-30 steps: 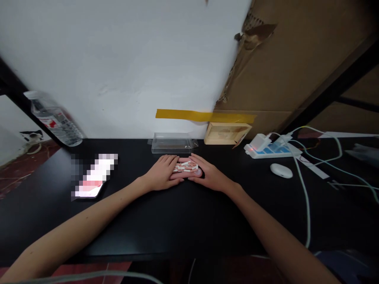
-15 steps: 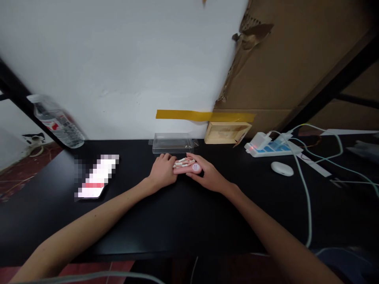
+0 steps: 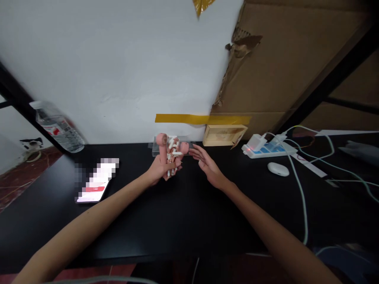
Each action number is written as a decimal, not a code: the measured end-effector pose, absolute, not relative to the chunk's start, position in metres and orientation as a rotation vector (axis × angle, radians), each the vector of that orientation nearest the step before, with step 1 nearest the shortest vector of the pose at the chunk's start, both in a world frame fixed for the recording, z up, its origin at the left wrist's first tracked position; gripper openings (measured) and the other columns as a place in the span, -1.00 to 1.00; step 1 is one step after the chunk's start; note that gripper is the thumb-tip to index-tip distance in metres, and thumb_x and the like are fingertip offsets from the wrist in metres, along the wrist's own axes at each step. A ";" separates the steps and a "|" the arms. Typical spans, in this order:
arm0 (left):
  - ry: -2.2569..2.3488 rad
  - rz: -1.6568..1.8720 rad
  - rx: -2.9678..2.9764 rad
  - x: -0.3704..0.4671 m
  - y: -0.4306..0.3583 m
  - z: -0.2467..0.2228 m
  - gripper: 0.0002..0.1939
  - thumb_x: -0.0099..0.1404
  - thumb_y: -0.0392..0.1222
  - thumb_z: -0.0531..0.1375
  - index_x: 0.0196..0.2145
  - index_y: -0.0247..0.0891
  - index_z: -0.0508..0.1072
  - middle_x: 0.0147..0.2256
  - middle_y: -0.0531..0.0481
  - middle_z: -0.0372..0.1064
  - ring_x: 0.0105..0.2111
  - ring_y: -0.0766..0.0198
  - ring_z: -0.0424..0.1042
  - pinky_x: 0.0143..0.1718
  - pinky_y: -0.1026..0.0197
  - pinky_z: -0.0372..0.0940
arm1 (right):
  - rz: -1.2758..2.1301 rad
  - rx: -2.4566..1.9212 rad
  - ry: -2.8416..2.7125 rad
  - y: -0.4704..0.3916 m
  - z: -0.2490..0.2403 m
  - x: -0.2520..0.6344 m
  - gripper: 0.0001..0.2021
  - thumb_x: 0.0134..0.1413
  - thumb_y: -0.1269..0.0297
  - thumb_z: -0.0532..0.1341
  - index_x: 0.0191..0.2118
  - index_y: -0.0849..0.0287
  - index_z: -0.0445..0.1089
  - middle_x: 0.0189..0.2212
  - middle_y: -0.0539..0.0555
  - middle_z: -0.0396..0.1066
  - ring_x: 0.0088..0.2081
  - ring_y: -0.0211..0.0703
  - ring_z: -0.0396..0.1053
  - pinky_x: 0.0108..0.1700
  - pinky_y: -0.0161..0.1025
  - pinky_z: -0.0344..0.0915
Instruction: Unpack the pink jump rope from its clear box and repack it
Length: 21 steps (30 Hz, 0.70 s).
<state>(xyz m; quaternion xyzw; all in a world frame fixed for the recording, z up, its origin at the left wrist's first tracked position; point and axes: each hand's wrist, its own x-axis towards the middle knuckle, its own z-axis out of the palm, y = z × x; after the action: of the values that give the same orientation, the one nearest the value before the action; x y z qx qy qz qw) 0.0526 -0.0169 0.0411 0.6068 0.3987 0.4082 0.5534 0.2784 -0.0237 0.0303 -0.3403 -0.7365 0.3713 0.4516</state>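
A bundled beaded jump rope (image 3: 174, 149) with two pink handles and white and pink beads is raised over the black table. My left hand (image 3: 156, 170) grips its lower part, the thumb lying across the beads and the handle ends pointing up and outward. Just to the right, my right hand (image 3: 209, 167) is open, fingers stretched toward one handle's end; a small gap seems to lie between them. Behind the rope, partly hidden by it, a clear plastic box (image 3: 155, 149) lies on the table near the wall.
A phone (image 3: 97, 183) with a lit, blurred-out screen lies left on the black table (image 3: 177, 221). A water bottle (image 3: 60, 130) leans at the far left. To the right are a shallow wooden box (image 3: 223, 135), a power strip (image 3: 269, 150), a white earbud case (image 3: 278, 169) and loose cables (image 3: 302, 205).
The jump rope has gone from lying flat between both hands to being held up in my left hand. My right hand has let go and moved slightly right, its fingers spreading.
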 end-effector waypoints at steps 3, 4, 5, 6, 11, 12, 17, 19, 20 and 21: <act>0.727 0.860 1.064 0.057 -0.027 0.052 -0.68 0.15 -0.08 0.33 -0.18 -0.30 0.44 -0.17 -0.19 0.50 -0.12 0.00 0.53 0.02 -0.12 0.41 | 1.128 -0.700 -1.731 -0.011 0.044 0.256 -0.22 0.14 -0.37 0.10 0.33 0.02 0.12 0.21 0.21 0.35 0.20 0.10 0.34 0.23 0.05 0.29; 0.701 0.822 0.981 0.058 -0.030 0.054 -0.72 0.19 -0.12 0.31 -0.18 -0.30 0.45 -0.15 -0.20 0.50 -0.09 0.00 0.53 0.07 -0.12 0.38 | 1.214 -0.659 -1.709 -0.007 0.050 0.247 -0.23 0.13 -0.38 0.10 0.29 0.02 0.19 0.11 0.19 0.44 0.06 0.06 0.45 0.08 -0.02 0.43; 0.688 0.785 0.910 0.059 -0.033 0.057 -0.77 0.23 -0.15 0.28 -0.19 -0.31 0.46 -0.15 -0.20 0.51 -0.07 0.01 0.52 0.10 -0.11 0.36 | 1.329 -0.636 -1.679 -0.002 0.056 0.238 -0.24 0.13 -0.40 0.06 0.25 0.04 0.24 -0.04 0.17 0.52 -0.15 0.01 0.52 -0.16 -0.09 0.52; 0.677 0.748 0.850 0.059 -0.034 0.058 -0.81 0.27 -0.18 0.26 -0.19 -0.32 0.48 -0.16 -0.19 0.52 -0.06 0.02 0.52 0.12 -0.11 0.34 | 1.471 -0.642 -1.643 0.003 0.061 0.229 -0.25 0.16 -0.40 0.00 0.24 0.05 0.26 -0.17 0.15 0.55 -0.34 -0.05 0.51 -0.38 -0.15 0.50; 0.534 0.617 0.717 0.055 -0.033 0.056 -0.80 0.33 -0.25 0.23 -0.12 -0.38 0.51 -0.14 -0.22 0.55 -0.04 0.01 0.54 0.13 -0.09 0.33 | 1.928 -0.412 -1.379 0.024 0.067 0.196 -0.34 0.16 -0.30 0.06 0.05 0.21 0.41 -0.18 0.21 0.57 -0.37 -0.07 0.51 -0.39 -0.18 0.50; 0.505 0.617 0.718 0.055 -0.032 0.053 -0.77 0.31 -0.25 0.25 -0.10 -0.39 0.51 -0.11 -0.24 0.54 -0.04 -0.01 0.54 0.11 -0.09 0.34 | 1.979 -0.359 -1.303 0.027 0.064 0.193 -0.34 0.16 -0.29 0.05 0.02 0.23 0.43 -0.15 0.24 0.57 -0.26 -0.01 0.54 -0.25 -0.12 0.52; 0.458 0.634 0.739 0.055 -0.030 0.038 -0.72 0.21 -0.38 0.31 -0.09 -0.42 0.52 -0.08 -0.29 0.54 0.00 -0.06 0.52 0.12 -0.07 0.30 | 2.088 -0.369 -1.068 0.031 0.045 0.192 -0.42 0.22 -0.18 0.04 0.05 0.23 0.39 -0.16 0.22 0.58 -0.10 0.09 0.55 -0.02 0.08 0.48; 0.407 0.622 0.736 0.056 -0.031 0.035 -0.69 0.20 -0.42 0.29 -0.07 -0.43 0.52 -0.06 -0.30 0.53 0.04 -0.06 0.49 0.16 -0.06 0.24 | 2.097 -0.398 -1.053 0.030 0.042 0.195 -0.44 0.23 -0.17 0.05 0.07 0.20 0.38 -0.20 0.19 0.57 -0.12 0.08 0.55 -0.06 0.08 0.50; 0.363 0.612 0.722 0.056 -0.032 0.034 -0.67 0.20 -0.40 0.28 -0.05 -0.44 0.52 -0.06 -0.31 0.53 0.06 -0.07 0.48 0.18 -0.07 0.22 | 2.090 -0.407 -1.053 0.030 0.042 0.197 -0.43 0.23 -0.19 0.04 0.07 0.18 0.38 -0.21 0.17 0.57 -0.13 0.07 0.55 -0.08 0.06 0.51; 0.309 0.600 0.694 0.056 -0.032 0.035 -0.65 0.20 -0.34 0.29 -0.03 -0.45 0.51 -0.05 -0.32 0.52 0.07 -0.10 0.47 0.19 -0.09 0.19 | 2.081 -0.424 -1.057 0.030 0.042 0.199 -0.42 0.22 -0.21 0.04 0.08 0.17 0.38 -0.21 0.16 0.57 -0.14 0.06 0.55 -0.11 0.03 0.52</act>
<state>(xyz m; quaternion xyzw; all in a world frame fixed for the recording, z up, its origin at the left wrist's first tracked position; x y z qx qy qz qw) 0.0555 -0.0324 0.0346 0.3338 0.1485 0.2884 0.8851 0.1988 0.0295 0.0421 -0.1658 -0.4131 0.8131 0.3751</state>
